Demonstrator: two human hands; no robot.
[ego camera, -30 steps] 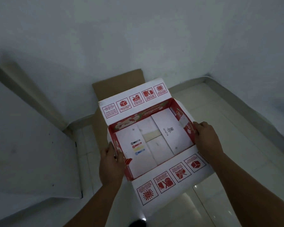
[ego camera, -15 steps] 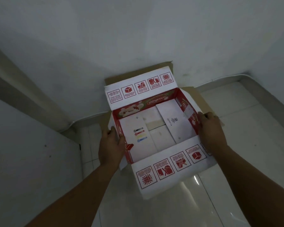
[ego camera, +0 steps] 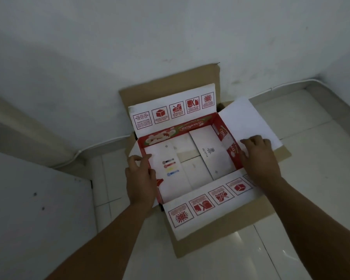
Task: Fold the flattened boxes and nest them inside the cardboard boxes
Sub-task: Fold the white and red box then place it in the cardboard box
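A red-and-white printed box (ego camera: 190, 158), erected with all its flaps spread open, sits down inside a larger brown cardboard box (ego camera: 220, 225) on the floor by the wall. My left hand (ego camera: 140, 178) grips the printed box's left wall, thumb inside. My right hand (ego camera: 259, 158) holds the right wall, fingers pressing on the white right flap (ego camera: 245, 120). The far flap (ego camera: 174, 110) and near flap (ego camera: 206, 203) carry red handling symbols. The brown box's back flap (ego camera: 170, 85) stands against the wall.
White wall (ego camera: 170, 37) rises directly behind the boxes, with a corner at the right. Glossy white floor tiles (ego camera: 301, 239) extend right and toward me. A pale flat panel (ego camera: 34, 209) lies at the left, with a raised ledge (ego camera: 18, 128) behind it.
The printed box has gone down into the brown box, whose flaps now show around it. The right white flap has folded outward, and both hands followed the box down.
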